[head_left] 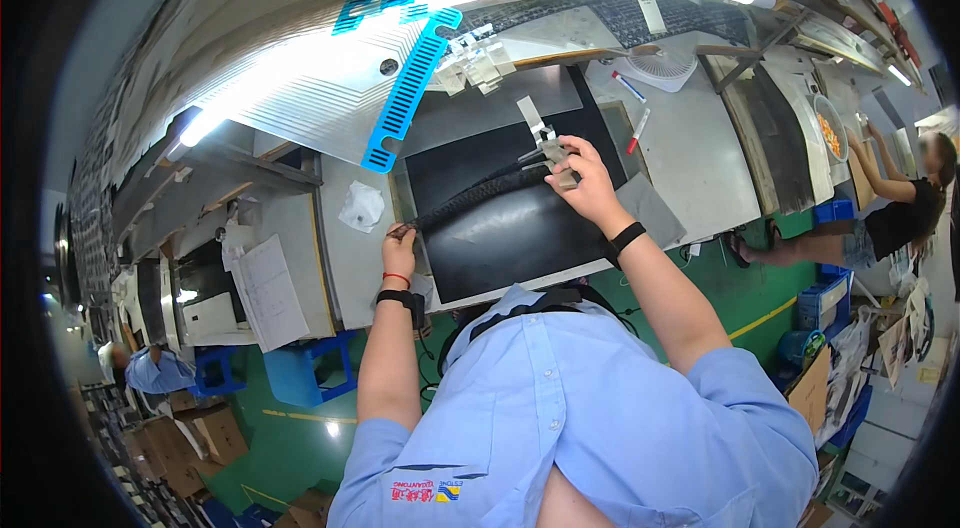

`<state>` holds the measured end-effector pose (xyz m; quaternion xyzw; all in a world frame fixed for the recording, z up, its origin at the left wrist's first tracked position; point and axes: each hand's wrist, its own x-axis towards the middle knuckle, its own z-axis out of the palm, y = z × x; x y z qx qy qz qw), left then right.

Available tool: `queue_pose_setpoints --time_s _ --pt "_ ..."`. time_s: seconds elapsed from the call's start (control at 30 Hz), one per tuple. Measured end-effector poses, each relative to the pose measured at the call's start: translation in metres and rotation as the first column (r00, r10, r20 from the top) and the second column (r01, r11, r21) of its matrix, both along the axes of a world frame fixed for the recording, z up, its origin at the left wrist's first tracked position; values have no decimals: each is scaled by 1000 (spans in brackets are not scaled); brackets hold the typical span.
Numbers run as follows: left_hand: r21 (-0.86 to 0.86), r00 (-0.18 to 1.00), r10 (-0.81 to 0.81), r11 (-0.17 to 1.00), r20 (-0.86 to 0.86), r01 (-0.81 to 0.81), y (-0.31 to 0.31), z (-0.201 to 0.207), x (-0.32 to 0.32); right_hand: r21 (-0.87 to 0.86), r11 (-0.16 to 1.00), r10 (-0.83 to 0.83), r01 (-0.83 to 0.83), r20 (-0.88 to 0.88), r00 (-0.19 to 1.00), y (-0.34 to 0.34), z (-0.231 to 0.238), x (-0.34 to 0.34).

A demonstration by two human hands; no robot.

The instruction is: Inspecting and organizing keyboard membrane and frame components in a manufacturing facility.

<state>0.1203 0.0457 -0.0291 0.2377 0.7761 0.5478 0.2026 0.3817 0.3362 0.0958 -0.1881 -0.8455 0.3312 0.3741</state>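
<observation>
Shows a grey piece (552,152) partly covered by the right hand (588,182), one end of a black braided bundle (474,199) apparently hidden in the left hand (399,254); cuts off a blue shirt (610,398) below; leaves orange pieces (828,135) unidentifiably small.

Worn on the head, one fisheye camera is facing down over the bench's (690,168) near edge — the shirt (620,398) looming close below, the mat (520,238) lying farther off, mid-view.

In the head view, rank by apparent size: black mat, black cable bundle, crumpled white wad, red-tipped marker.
1. Black mat
2. Black cable bundle and crumpled white wad: unsure; one's longer, the other broader
3. Red-tipped marker
</observation>
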Motion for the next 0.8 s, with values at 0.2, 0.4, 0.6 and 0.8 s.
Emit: queue_pose_setpoints --time_s 0.2,0.4,0.6,0.8 --pt "20 999 13 1000 41 -14 1 -2 1 -40 999 -14 17 75 997 -2 0 -4" --pt "-19 1000 12 1000 7 -11 -3 -6 -1 27 1000 -14 12 79 997 -7 5 -5" --pt "-22 1000 15 1000 15 -15 0 -5 3 30 1000 -7 4 112 994 -3 0 -5" --pt "8 1000 19 1000 8 -19 -5 -12 -2 82 994 56 -70 170 984 -2 -1 -8"
